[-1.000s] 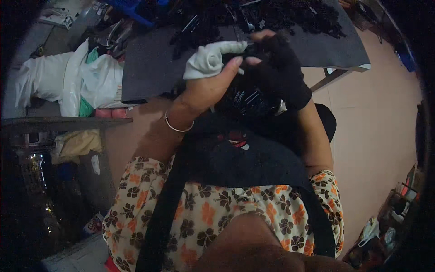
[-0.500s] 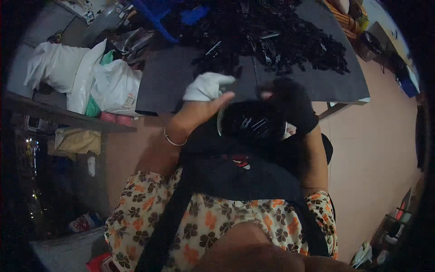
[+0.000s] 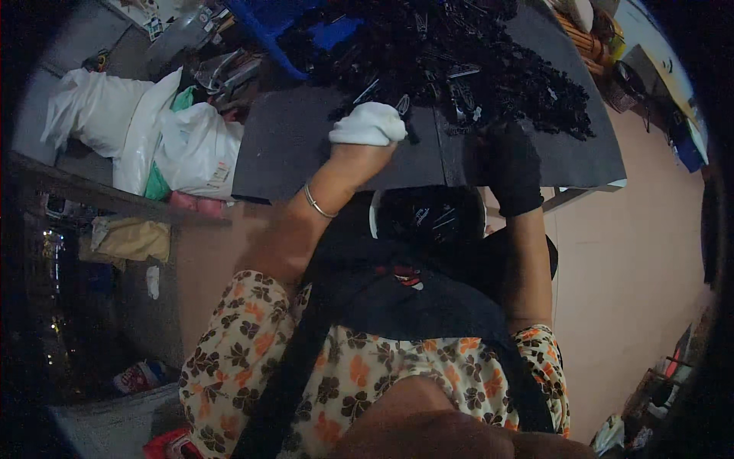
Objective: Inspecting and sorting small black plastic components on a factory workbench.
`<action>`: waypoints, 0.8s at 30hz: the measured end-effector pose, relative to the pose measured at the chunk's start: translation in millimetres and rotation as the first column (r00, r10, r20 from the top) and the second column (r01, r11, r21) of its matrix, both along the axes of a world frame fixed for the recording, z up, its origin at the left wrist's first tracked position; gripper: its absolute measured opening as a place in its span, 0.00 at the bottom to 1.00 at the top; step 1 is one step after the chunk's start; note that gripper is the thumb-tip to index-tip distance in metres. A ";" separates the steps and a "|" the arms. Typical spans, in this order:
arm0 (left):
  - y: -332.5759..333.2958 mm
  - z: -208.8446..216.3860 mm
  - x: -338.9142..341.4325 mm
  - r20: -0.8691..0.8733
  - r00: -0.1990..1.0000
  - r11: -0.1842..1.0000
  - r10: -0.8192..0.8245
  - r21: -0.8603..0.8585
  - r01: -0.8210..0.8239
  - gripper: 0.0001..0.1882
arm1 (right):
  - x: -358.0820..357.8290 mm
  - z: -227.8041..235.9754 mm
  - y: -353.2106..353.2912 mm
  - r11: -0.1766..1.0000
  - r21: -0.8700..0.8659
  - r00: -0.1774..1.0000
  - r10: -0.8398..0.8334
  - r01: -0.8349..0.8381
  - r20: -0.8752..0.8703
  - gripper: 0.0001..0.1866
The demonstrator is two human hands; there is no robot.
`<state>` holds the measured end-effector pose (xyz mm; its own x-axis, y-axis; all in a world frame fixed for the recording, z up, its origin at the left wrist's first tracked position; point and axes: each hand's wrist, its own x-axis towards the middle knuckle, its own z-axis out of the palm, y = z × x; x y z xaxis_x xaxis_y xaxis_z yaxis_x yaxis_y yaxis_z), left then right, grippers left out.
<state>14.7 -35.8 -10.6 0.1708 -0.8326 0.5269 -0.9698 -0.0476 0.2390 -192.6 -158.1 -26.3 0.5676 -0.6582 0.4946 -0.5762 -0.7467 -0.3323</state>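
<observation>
My left hand [image 3: 369, 125] wears a white glove and is held over the near part of the dark grey table [image 3: 302, 145]. Its fingers are curled closed; a small shiny-edged dark piece [image 3: 404, 105] shows right at the fingertips, but I cannot make out whether they grip it. In a black glove, my right hand [image 3: 508, 172] reaches over the table's front edge, its fingers lost in shadow. Beyond both hands lies a large pile of small black parts [image 3: 527, 88], some glinting. Between my forearms, a white-rimmed container [image 3: 374, 215] holds more black pieces.
A blue tray [image 3: 264, 34] stands at the table's far left beside the pile. White plastic bags [image 3: 195, 145] sit on a surface to the left. Rattan-like sticks [image 3: 577, 34] and a dark basket [image 3: 628, 88] are at the far right. Pinkish floor [image 3: 612, 252] shows on the right.
Both hands have moved forward from above the container to over the table, toward the pile. The container's contents are now less covered.
</observation>
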 end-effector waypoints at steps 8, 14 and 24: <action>-2.1 -0.3 22.6 -0.668 0.743 0.999 -0.046 -0.021 0.043 0.08 | -1.9 -12.4 -10.9 0.969 -0.209 0.967 0.169 -0.129 0.189 0.13; -2.8 5.0 15.4 -0.796 0.604 1.000 -0.021 -0.026 0.001 0.12 | -20.0 -9.8 -10.9 0.999 -0.050 0.996 0.006 -0.011 -0.090 0.15; 11.4 -8.9 18.3 -0.904 0.387 0.983 -0.182 -0.179 0.044 0.15 | -2.8 2.3 12.6 0.966 0.097 0.936 0.205 -0.241 0.285 0.14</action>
